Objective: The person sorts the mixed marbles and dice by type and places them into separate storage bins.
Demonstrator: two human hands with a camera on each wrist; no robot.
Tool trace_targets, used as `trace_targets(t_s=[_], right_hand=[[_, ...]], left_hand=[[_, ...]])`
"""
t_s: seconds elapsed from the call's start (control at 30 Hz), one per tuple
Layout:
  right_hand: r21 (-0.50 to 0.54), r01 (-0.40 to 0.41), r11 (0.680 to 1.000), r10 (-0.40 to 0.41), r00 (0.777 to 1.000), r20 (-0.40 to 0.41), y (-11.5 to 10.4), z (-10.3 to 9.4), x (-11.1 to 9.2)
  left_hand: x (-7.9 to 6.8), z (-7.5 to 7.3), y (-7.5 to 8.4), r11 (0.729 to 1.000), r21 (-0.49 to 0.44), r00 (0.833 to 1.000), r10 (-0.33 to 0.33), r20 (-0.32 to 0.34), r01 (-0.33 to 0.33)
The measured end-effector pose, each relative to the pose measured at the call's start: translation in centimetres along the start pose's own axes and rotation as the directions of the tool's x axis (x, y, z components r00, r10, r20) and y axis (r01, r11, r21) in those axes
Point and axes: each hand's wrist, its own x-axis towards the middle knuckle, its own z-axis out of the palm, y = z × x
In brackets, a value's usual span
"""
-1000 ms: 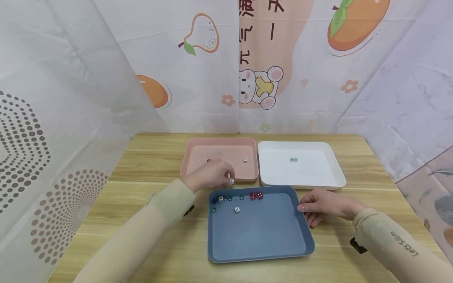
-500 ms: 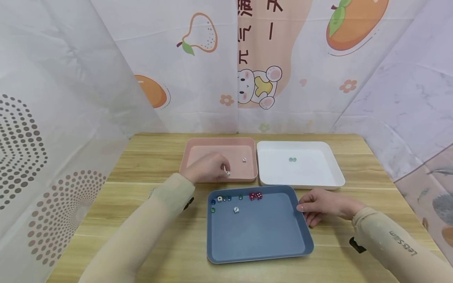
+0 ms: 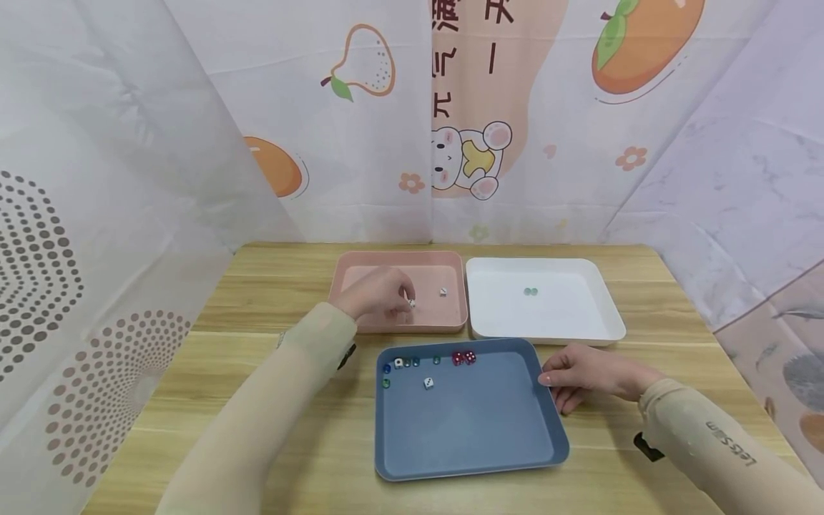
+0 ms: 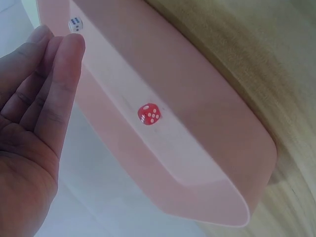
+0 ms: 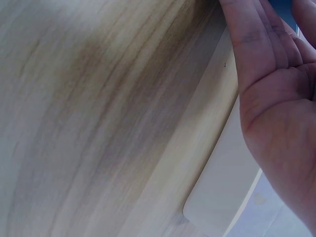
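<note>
Over the pink tray [image 3: 453,327], my left hand [image 3: 376,292] pinches a white die [image 3: 410,303] at its fingertips. Another white die [image 3: 443,292] lies in that tray, right of the hand. A red die [image 4: 149,114] sits on the tray floor in the left wrist view; the hand hides it from the head view. Just past the fingertips [image 4: 73,44] there, a white die shows, and I cannot tell which. With thumb inside and fingers outside, my right hand [image 3: 589,372] grips the right rim of the blue tray [image 3: 473,436].
Along the blue tray's back lie two red dice [image 3: 463,357], a white die [image 3: 398,363] and several green and blue glass beads [image 3: 415,362]. Another white die [image 3: 428,383] is nearer its middle. The white tray [image 3: 547,325] at back right holds two pale green beads [image 3: 531,292].
My left hand has carried the white die from the pink tray's front edge back and slightly left, over its inside. The right hand keeps its grip on the blue tray.
</note>
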Motion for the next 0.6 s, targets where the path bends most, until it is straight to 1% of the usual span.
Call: trace_targets(t_s=[0.07, 0.27, 0.43, 0.6], right_hand=[[0.001, 0.000, 1.000, 0.000, 1.000, 0.001, 0.0, 0.0, 0.0], [-0.004, 0.001, 1.000, -0.001, 1.000, 0.000, 0.0, -0.1, 0.0], [-0.002, -0.008, 1.000, 0.008, 1.000, -0.004, 0.1, -0.1, 0.1], [0.004, -0.014, 1.000, 0.014, 1.000, -0.009, 0.1, 0.0, 0.0]], left_hand=[[0.3, -0.2, -0.1, 1.000, 0.009, 1.000, -0.009, 0.004, 0.009], [1.1, -0.7, -0.6, 0.998, 0.055, 1.000, -0.008, 0.003, 0.008], [1.5, -1.0, -1.1, 1.000, 0.016, 1.000, -0.026, 0.011, 0.026], [1.7, -1.1, -1.7, 0.999, -0.002, 0.999, -0.041, 0.006, 0.041]])
